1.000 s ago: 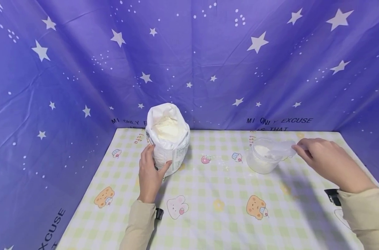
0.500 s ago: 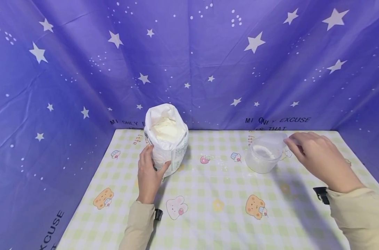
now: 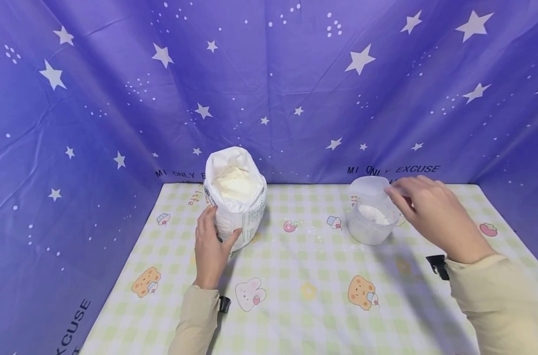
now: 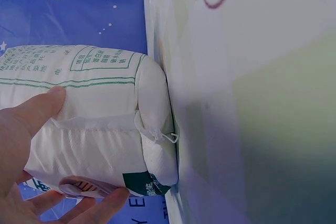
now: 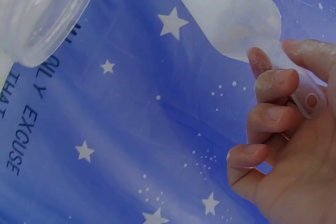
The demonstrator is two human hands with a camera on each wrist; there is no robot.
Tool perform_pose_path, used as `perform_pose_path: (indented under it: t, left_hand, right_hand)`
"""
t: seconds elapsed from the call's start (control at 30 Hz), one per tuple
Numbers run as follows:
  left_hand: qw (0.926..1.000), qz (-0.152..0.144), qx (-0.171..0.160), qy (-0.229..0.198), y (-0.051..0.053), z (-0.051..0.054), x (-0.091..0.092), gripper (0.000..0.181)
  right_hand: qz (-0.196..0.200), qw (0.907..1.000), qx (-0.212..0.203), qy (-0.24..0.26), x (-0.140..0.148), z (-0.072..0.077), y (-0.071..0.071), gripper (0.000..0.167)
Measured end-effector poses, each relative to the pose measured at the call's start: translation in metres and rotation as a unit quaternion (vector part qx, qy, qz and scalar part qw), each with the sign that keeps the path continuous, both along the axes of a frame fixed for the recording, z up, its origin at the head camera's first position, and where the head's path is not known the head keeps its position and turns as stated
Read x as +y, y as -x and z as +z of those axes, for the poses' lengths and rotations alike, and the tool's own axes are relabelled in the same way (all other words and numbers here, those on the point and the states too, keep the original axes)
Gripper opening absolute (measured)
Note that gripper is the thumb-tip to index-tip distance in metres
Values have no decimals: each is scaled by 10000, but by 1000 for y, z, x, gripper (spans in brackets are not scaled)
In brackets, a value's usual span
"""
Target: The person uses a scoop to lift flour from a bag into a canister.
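My left hand (image 3: pixel 212 251) holds the side of an open white flour bag (image 3: pixel 246 222), which stands upright at the left and is filled with pale powder. In the left wrist view, the thumb lies on one side of the bag (image 4: pixel 89 145) and the fingers on the other. My right hand (image 3: pixel 433 212) pinches the handle of a translucent plastic scoop (image 3: pixel 369 187). The scoop is tilted above a clear round tub (image 3: pixel 370 235) with white powder in it. The right wrist view shows the scoop (image 5: pixel 231 17) with powder traces, and powder on the fingertips.
A green-and-white checked cloth (image 3: pixel 308 325) with cartoon prints covers the table. Specks of powder (image 3: pixel 317 236) lie between bag and tub. A blue star-printed curtain (image 3: pixel 269 88) rises behind and at both sides.
My right hand has moved left and slightly up, and the scoop has swung up from lying over the tub's rim to standing steeply above it. The left hand and bag hold still.
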State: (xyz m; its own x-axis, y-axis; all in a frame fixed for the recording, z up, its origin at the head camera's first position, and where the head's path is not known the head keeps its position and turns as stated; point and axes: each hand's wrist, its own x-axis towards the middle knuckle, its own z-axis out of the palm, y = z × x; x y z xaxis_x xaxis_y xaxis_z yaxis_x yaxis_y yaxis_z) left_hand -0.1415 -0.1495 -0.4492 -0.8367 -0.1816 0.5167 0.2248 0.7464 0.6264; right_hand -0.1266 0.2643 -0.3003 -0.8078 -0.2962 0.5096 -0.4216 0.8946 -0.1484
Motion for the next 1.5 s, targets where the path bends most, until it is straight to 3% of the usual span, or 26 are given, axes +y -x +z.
perform_pose_path:
  t: [0.3,0.97,1.5]
  left_hand:
    - [10000,2,6,-31,1,0,0,83]
    - [9999,-4,-123,-69,1,0,0,82]
    - [9999,16,97,-22,1,-1,0,84]
  right_hand:
    - [293,9993,209,114,-17,4,7,16]
    - [652,9972,253,270,-57,5,15,14]
    - [997,9940,298,325,-83,3,20,15]
